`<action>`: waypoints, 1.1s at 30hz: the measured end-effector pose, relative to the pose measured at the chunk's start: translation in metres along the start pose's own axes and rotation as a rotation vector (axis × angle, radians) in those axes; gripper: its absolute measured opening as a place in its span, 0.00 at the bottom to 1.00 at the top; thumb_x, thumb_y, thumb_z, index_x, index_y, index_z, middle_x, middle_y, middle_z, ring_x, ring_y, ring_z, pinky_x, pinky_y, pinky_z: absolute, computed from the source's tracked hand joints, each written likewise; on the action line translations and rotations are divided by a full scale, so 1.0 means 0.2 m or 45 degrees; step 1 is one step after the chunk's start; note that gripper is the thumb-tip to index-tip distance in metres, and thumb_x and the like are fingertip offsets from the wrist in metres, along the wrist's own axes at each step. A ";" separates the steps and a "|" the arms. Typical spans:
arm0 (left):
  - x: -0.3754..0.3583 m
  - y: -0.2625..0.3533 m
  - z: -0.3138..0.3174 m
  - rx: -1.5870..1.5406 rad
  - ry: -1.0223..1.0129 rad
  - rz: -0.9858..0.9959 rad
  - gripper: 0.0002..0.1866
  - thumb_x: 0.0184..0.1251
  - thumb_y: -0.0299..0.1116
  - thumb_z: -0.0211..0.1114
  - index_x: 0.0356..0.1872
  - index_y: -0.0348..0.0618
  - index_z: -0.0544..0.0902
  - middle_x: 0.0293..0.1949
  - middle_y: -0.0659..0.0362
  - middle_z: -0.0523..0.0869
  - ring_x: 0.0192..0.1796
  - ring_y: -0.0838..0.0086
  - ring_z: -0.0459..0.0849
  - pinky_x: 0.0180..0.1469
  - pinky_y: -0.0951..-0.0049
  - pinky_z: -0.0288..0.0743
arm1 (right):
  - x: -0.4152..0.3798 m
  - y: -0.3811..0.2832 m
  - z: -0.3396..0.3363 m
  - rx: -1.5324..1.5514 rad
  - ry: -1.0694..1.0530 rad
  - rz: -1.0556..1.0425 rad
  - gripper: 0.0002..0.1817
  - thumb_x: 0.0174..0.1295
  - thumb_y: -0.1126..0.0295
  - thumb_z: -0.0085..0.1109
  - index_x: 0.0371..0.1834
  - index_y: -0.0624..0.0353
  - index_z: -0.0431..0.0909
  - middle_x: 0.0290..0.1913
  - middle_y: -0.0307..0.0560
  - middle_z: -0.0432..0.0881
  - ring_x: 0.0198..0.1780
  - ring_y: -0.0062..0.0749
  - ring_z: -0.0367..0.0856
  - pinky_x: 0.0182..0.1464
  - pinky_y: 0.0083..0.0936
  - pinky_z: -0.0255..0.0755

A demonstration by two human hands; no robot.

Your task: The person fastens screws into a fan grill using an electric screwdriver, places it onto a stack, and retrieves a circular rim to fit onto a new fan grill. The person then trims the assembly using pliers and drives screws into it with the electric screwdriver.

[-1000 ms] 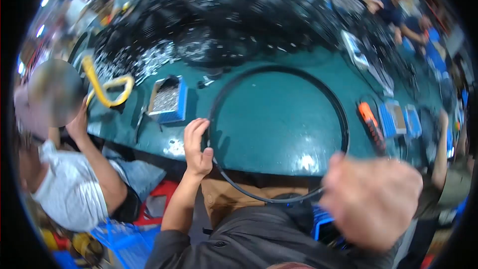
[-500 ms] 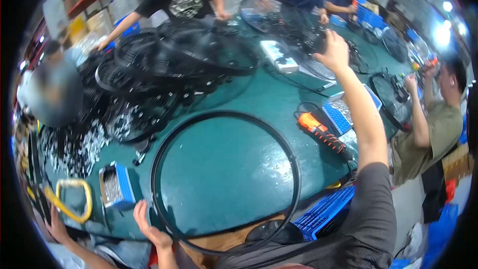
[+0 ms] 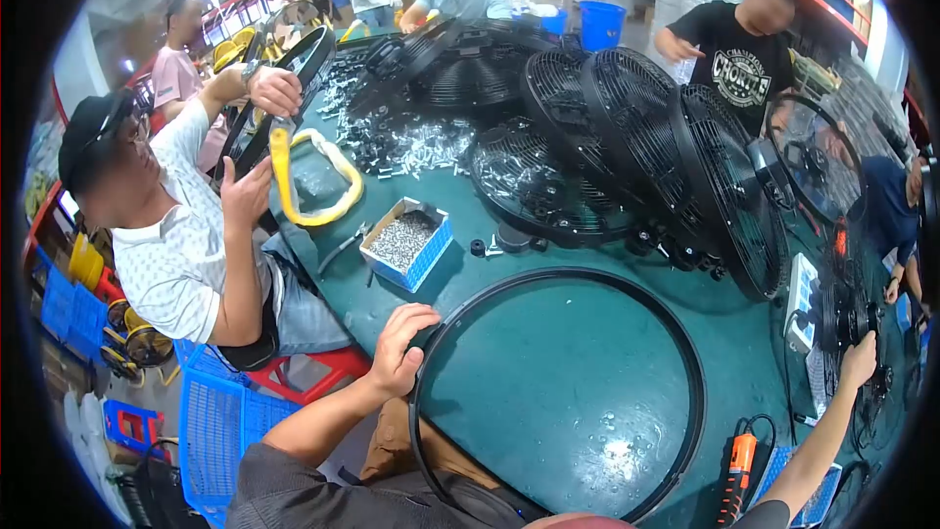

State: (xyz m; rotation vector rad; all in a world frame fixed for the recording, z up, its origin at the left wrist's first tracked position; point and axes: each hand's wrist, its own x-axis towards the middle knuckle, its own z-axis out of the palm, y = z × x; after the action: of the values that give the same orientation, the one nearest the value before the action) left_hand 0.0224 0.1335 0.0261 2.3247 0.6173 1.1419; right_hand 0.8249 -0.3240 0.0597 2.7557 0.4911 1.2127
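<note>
A large black ring stretches from the green table over its near edge toward my body. My left hand is beside the ring's left rim, fingers extended and thumb apart, holding nothing. Far to the right, my right arm reaches out. There my right hand has its fingers closed at the lower edge of a black fan guard, and the fingertips are partly hidden against the dark wires. A white box-shaped device lies left of that guard.
Black fan guards are piled at the back. A blue box of small metal parts sits left of the ring. An orange-handled power screwdriver lies at lower right. A person at left handles a yellow-handled black ring; others work across the table.
My view has turned left, bringing the person at left into sight. My right hand was raised with fingers spread and is now down at the fan guard. My left hand remains near the ring.
</note>
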 end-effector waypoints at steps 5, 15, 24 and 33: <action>-0.01 -0.02 -0.01 -0.036 -0.018 0.011 0.36 0.78 0.61 0.46 0.52 0.31 0.82 0.53 0.43 0.83 0.59 0.48 0.80 0.65 0.54 0.69 | 0.06 0.03 -0.08 -0.032 -0.117 -0.008 0.24 0.64 0.72 0.65 0.62 0.62 0.69 0.55 0.57 0.82 0.55 0.54 0.83 0.52 0.45 0.78; -0.02 -0.03 -0.02 -0.106 0.009 0.025 0.31 0.77 0.57 0.51 0.53 0.32 0.82 0.53 0.44 0.83 0.57 0.49 0.80 0.63 0.56 0.70 | 0.23 0.19 -0.74 0.207 0.119 0.158 0.27 0.67 0.60 0.63 0.65 0.64 0.75 0.56 0.62 0.83 0.54 0.55 0.84 0.58 0.51 0.74; 0.17 0.25 -0.11 -0.252 0.055 0.007 0.24 0.59 0.34 0.76 0.55 0.37 0.81 0.57 0.48 0.81 0.62 0.55 0.78 0.66 0.60 0.70 | 0.02 0.36 -2.14 0.954 0.443 -0.039 0.21 0.69 0.58 0.64 0.54 0.65 0.83 0.42 0.45 0.84 0.42 0.30 0.82 0.50 0.28 0.73; 0.42 0.57 0.04 -2.304 -1.000 -0.385 0.62 0.58 0.53 0.77 0.83 0.45 0.43 0.80 0.40 0.54 0.80 0.46 0.57 0.77 0.41 0.57 | -0.41 -0.17 -3.07 2.071 -0.189 0.436 0.10 0.67 0.57 0.65 0.32 0.46 0.79 0.24 0.22 0.68 0.21 0.08 0.61 0.24 0.13 0.50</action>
State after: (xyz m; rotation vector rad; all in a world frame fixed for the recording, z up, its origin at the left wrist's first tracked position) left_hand 0.0970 0.0910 0.1401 0.8027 -0.3425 0.1794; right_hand 0.3145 -0.3462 0.4132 4.2890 1.5829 0.6092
